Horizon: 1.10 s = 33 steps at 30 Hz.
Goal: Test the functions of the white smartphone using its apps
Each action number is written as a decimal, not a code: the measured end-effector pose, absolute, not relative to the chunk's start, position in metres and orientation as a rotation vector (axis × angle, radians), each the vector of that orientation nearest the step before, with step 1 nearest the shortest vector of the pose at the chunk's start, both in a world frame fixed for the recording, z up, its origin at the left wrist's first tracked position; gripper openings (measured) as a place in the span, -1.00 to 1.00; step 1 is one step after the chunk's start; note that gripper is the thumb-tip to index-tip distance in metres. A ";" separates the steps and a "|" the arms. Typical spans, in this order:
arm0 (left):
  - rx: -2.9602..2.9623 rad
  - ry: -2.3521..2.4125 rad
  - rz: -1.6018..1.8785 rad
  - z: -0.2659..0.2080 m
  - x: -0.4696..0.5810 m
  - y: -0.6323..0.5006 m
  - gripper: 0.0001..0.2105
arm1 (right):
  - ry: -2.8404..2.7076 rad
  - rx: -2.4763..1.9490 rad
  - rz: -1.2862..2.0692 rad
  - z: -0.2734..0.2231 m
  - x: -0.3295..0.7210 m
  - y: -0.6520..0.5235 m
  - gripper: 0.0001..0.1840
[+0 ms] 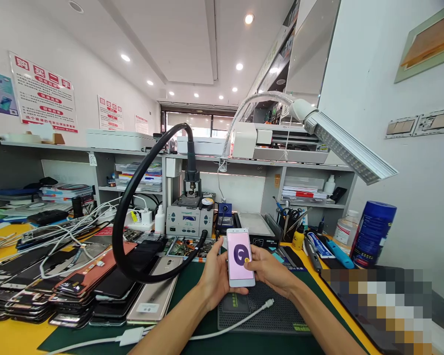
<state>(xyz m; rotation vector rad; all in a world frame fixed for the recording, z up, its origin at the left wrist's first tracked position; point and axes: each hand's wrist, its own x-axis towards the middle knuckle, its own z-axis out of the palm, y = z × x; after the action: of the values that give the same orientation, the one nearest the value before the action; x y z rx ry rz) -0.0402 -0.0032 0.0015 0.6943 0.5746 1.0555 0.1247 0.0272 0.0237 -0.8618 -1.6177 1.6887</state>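
A white smartphone (239, 273) is held upright over the dark work mat, its lit screen showing a pink picture with a purple shape. My left hand (212, 276) is closed around the phone's left side and lower edge. On the other side my right hand (268, 268) grips the right edge, with its thumb over the screen. Below the phone lies a grey perforated pad (281, 308). A white charging cable (237, 325) runs across it, its plug end lying loose just below my right wrist.
Stacks of phones and phone parts (74, 281) cover the left side. A hot air station (188, 219) with a thick black hose (120, 222) stands behind. A lamp (351, 143) hangs at upper right. A blue can (373, 234) and a bottle (346, 229) stand right.
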 end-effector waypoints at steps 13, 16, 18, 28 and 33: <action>0.709 0.628 1.084 0.004 -0.039 -0.006 -0.34 | -1.652 -0.905 1.525 0.015 0.119 0.029 -0.51; 0.731 0.642 1.085 0.005 -0.038 -0.008 -0.34 | -1.643 -0.909 1.512 0.017 0.117 0.027 -0.54; 0.753 0.651 1.079 0.005 -0.037 -0.008 -0.33 | -1.637 -0.927 1.506 0.017 0.115 0.026 -0.56; 0.804 0.659 1.076 0.005 -0.035 -0.009 -0.32 | -1.598 -0.977 1.409 0.008 0.110 0.031 -0.57; 0.818 0.653 1.074 0.006 -0.034 -0.009 -0.32 | -1.579 -0.962 1.415 0.009 0.109 0.030 -0.57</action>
<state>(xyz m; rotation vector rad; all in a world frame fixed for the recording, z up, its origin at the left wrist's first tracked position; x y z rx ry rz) -0.0342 -0.0091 0.0059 0.8177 0.6526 1.0738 0.1094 0.0300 0.0089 -0.9615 -1.5791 1.4147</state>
